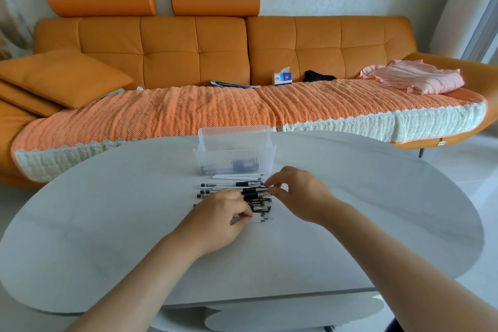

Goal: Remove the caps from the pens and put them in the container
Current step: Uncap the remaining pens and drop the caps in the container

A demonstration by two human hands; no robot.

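Here, left hand (225,214), right hand (297,194) pinching pens (229,185)

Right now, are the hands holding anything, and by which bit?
The left hand pinches a white pen by its barrel. The right hand pinches a black-grip pen by its right end, seemingly the cap.

Your pens (223,185) lie in a row on the tabletop (107,224), just before the container (234,148), which seems to hold a few caps. Your left hand (221,218) holds the row's near end, your right hand (299,194) its right side. Behind the tabletop stands the sofa (188,48).
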